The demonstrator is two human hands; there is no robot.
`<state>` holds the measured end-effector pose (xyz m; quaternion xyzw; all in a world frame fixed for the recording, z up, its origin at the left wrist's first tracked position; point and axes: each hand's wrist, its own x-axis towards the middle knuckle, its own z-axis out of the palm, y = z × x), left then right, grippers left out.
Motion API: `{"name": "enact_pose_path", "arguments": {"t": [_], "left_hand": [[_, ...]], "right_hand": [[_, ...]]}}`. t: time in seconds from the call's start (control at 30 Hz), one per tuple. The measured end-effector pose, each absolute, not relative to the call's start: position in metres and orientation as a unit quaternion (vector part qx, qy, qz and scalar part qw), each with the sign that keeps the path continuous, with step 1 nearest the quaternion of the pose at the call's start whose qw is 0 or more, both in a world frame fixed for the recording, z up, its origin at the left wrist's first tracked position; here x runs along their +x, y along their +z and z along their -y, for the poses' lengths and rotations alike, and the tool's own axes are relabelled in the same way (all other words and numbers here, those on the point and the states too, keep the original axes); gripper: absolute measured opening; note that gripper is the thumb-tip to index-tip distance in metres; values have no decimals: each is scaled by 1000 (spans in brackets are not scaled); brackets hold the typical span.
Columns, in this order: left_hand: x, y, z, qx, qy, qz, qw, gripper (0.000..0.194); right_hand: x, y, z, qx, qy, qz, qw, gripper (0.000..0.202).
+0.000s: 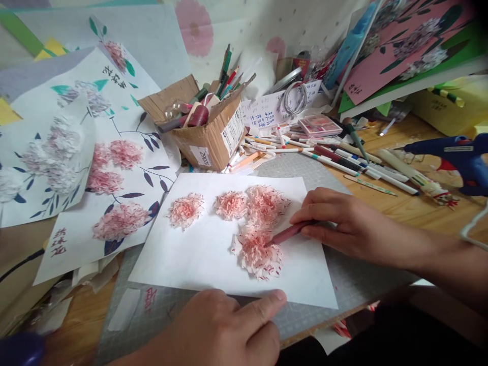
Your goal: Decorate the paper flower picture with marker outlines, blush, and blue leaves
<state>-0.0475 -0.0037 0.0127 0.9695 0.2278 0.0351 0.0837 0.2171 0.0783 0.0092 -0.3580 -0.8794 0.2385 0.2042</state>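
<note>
Nearest, the left hand rests its outstretched index finger at the near edge of the white paper, its other fingers curled; whether they hold anything I cannot tell. The right hand is clamped on a dark-red marker above the paper's right edge, bare paper lying well left of the grip. The marker slants left and nearward, tip at a pink paper flower. Beyond the grip lie scattered pens; a cardboard box stands far-left.

A white wall covering with printed pink flowers and small dots rose behind the wood-grained table, under soft, pale light with faint shadows.
</note>
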Motion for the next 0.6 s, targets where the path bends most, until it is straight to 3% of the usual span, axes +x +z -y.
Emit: {"name": "enact_pose_path", "arguments": {"t": [0.27, 0.6], "left_hand": [[-49, -14, 6, 975, 82, -201, 46, 10], [-45, 12, 3, 974, 19, -206, 91, 14]], "right_hand": [[209, 11, -80, -337, 224, 888, 219, 22], [203, 16, -82, -338, 185, 902, 192, 27]]}}
